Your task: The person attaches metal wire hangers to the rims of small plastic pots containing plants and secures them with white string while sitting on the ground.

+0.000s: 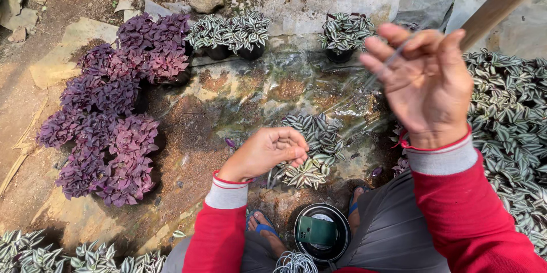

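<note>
The left hand point(265, 150) is closed on the stems of a striped green-and-white plant point(312, 148), which is held low over the plastic ground sheet point(239, 96). The right hand point(424, 82) is raised with its fingers loosely spread, and a thin wire point(383, 68) is pinched in it. Purple-leaved potted plants point(111, 113) stand well apart, to the left.
</note>
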